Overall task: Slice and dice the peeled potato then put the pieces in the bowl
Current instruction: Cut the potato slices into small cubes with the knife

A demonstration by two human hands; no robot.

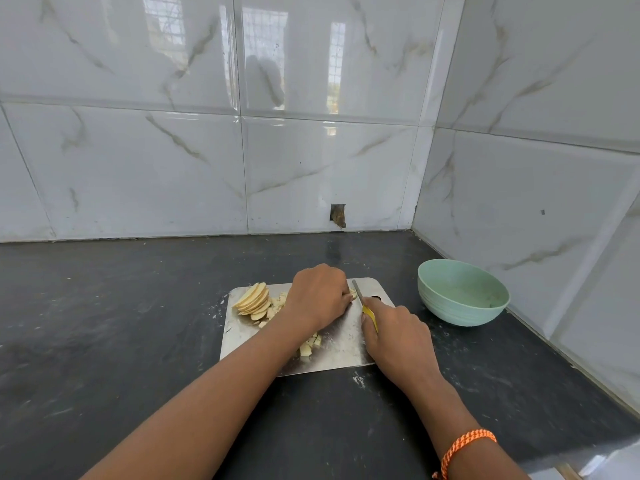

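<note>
On the dark stone counter (pixel 104 323), in the corner formed by two marble-patterned tiled walls (pixel 311 150), lies a steel cutting board (pixel 341 344). A pale green bowl (pixel 462 292) stands on the counter to the right of the board, apart from it, and appears to hold no potato yet.

The left hand (pixel 318 296) is placed knuckles-up over the far part of the board, fingers curled down onto a small batch of potato (pixel 352 293) that is mostly hidden beneath it. The right hand (pixel 394 336) is closed around the yellow handle of a knife (pixel 360 296), with the blade pointing away from the person and set just beside the left fingertips.

A fanned stack of potato slices (pixel 252 301) rests at the far left corner of the board, uncut. Diced pieces (pixel 310 346) lie near the middle of the board, partly behind the left forearm.

The step in hand is judged to be dicing; roughly half of the potato remains in slices.

Procedure for this step:
1. Keep the left fingertips tucked back so the knuckles, not the tips, face the blade.
2. Lower the blade straight down; wet potato on polished steel is likely to slide.
3. Draw the left hand back evenly between cuts for uniform pieces.
4. Keep diced pieces clear of the cutting line.
</note>
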